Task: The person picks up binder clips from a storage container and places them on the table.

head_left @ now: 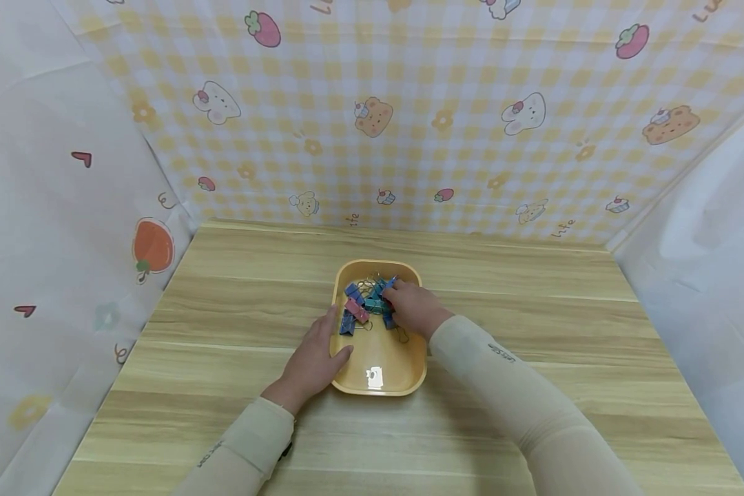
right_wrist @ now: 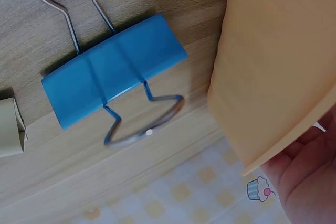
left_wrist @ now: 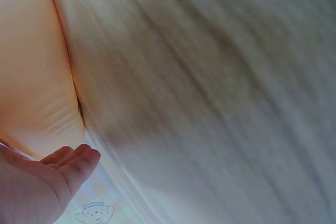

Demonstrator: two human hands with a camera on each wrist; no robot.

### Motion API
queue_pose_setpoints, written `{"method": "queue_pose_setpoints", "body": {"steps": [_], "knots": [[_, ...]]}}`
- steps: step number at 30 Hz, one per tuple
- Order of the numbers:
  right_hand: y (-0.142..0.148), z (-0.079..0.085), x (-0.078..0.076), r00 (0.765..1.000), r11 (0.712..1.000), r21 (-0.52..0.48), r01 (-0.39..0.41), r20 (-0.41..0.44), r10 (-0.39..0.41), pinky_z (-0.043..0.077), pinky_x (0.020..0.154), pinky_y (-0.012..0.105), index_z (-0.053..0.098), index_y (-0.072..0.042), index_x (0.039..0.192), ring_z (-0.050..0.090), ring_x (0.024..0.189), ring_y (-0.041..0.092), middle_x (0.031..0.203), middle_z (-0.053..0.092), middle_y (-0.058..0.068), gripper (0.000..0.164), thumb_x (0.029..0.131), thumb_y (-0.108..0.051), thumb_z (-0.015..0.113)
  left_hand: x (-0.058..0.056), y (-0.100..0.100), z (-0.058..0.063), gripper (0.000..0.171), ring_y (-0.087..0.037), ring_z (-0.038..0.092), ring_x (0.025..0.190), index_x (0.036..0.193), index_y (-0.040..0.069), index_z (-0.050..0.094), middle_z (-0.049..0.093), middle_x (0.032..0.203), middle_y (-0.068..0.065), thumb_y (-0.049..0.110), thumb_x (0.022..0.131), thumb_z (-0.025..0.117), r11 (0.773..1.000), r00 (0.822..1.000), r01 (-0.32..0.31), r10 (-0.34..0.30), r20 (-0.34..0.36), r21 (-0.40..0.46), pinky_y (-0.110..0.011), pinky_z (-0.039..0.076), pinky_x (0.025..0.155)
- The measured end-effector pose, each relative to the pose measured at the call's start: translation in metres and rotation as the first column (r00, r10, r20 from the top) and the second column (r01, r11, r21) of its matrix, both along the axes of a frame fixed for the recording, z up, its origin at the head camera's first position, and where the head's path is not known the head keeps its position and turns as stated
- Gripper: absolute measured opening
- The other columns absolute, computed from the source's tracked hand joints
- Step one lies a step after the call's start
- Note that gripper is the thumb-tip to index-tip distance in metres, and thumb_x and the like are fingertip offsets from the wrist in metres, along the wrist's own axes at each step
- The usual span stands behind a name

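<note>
Rests straight-fingered left hand (head_left: 313,359) against tray (head_left: 378,357) at 9 o'clock, right hand (head_left: 417,308) against blue clip (head_left: 391,282) at 1 o'clock, cannot tell if clamped.

Right hand (head_left: 415,306) covers some clips (head_left: 374,306), its grip hidden from me | sleeve lettering (head_left: 501,353) too small to read | right-wrist view crops a pale object (right_wrist: 9,128) | left-wrist view blurs the table (left_wrist: 210,77)

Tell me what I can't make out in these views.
Head view: the count of binder clips in the tray; they overlap.
Head view: whether the right hand grips one; its back hides fingertips.
Head view: lettering on the right sleeve; too small.
Right wrist view: the blue binder clip; top edge crops its upper handle.
Right wrist view: the cream object; left edge crops it.
</note>
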State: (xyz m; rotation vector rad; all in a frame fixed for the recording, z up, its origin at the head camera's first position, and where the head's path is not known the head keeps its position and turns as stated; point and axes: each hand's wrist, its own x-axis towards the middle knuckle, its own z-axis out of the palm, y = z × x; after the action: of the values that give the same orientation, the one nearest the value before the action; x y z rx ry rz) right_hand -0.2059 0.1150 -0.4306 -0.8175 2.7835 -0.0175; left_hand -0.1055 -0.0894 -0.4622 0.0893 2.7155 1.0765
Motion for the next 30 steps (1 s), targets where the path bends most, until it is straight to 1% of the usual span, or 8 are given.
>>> {"method": "queue_pose_setpoints", "body": {"steps": [7,14,25,30], "knots": [[-0.0015,-0.0026,-0.0011,1.000,1.000,0.000,0.009,0.003,-0.009,0.051,0.092,0.038,0.062,-0.009,0.121,0.059,0.105,0.024,0.116,0.062,0.010,0.029,0.092,-0.007,0.060,-0.0001,0.0011,0.0009,0.082,-0.039,0.036,0.136,0.156,0.014,0.013,0.031,0.152,-0.021,0.033,0.093,0.062,1.000,1.000,0.004,-0.004,-0.003,-0.004,-0.054,0.034,0.108],[-0.0037,-0.0044,-0.0014,1.000,1.000,0.005,0.015,-0.002,-0.015,0.051,0.093,0.039,0.062,-0.009,0.119,0.062,0.103,0.025,0.114,0.065,0.010,0.025,0.094,-0.007,0.058,0.0000,0.0011,0.0011,0.081,-0.039,0.036,0.136,0.156,0.014,0.014,0.031,0.151,-0.022,0.031,0.093,0.062,1.000,1.000,0.006,-0.006,-0.012,-0.005,-0.054,0.034,0.108],[-0.0052,-0.0051,-0.0017,1.000,1.000,-0.012,0.022,-0.008,-0.022,0.047,0.100,0.039,0.062,-0.008,0.120,0.057,0.119,0.027,0.122,0.064,0.011,0.025,0.096,-0.006,0.053,-0.0005,0.0007,-0.0014,0.082,-0.039,0.035,0.137,0.156,0.014,0.014,0.031,0.152,-0.021,0.033,0.093,0.062,1.000,1.000,-0.007,0.007,0.000,-0.002,-0.054,0.033,0.108],[-0.0050,-0.0051,-0.0021,1.000,1.000,-0.011,0.021,-0.002,-0.021,0.047,0.099,0.039,0.062,-0.008,0.121,0.058,0.118,0.027,0.122,0.064,0.011,0.025,0.097,-0.006,0.053,-0.0014,0.0006,-0.0026,0.083,-0.039,0.036,0.136,0.156,0.014,0.014,0.031,0.152,-0.021,0.034,0.092,0.063,1.000,1.000,-0.007,0.007,-0.003,-0.009,-0.054,0.034,0.108]]}}
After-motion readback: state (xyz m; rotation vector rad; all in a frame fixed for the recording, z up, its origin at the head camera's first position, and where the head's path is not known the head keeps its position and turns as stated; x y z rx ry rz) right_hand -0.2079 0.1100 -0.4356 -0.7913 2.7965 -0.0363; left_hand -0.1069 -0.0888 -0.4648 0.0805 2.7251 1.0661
